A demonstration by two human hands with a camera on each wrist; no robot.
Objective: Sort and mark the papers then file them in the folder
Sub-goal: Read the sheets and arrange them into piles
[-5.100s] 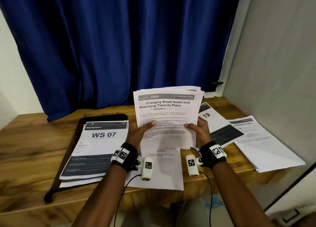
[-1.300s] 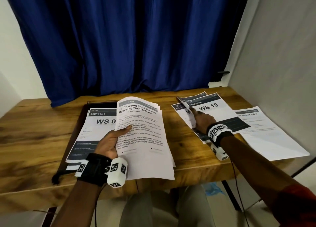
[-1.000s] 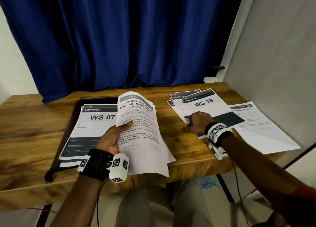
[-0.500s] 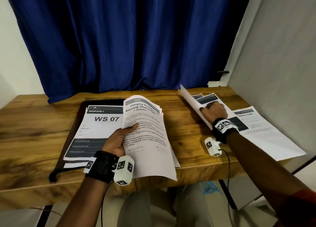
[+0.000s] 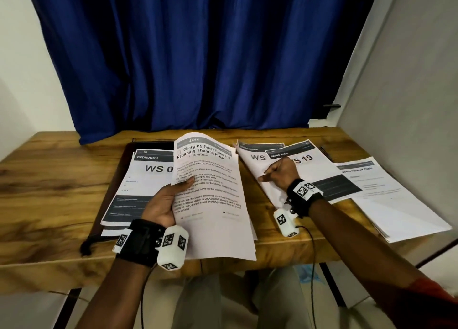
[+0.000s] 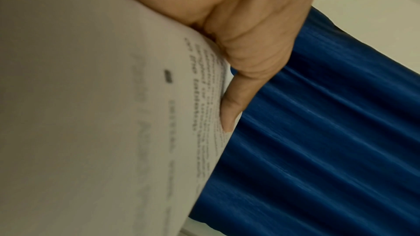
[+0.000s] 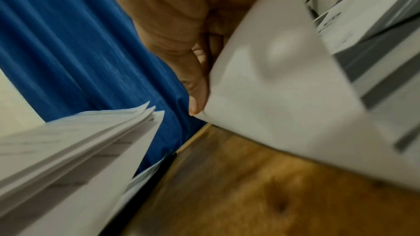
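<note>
My left hand (image 5: 165,201) grips a stack of printed sheets (image 5: 213,194) headed "Charging Small Items and Returning Them to Place", tilted up over the table's front edge. In the left wrist view the thumb (image 6: 236,92) presses on the stack's top sheet (image 6: 102,114). My right hand (image 5: 276,173) pinches the WS sheets on the right: the "WS 19" sheet (image 5: 308,158) and another WS sheet (image 5: 254,158) under it. Its thumb (image 7: 197,85) lies along the edge of those sheets (image 7: 284,96). A "WS 07" pile (image 5: 138,180) lies on the open black folder (image 5: 109,187) at the left.
A further pile of white sheets about a network cable (image 5: 391,199) lies at the table's right end, by the grey wall (image 5: 409,93). A blue curtain (image 5: 198,55) hangs behind the wooden table (image 5: 49,184). The folder's cord (image 5: 85,248) trails near the front edge.
Half a second ago my right hand held the WS sheets tipped up on edge. Now they lie flatter with both printed faces showing, the hand nearer me. My left hand keeps its stack.
</note>
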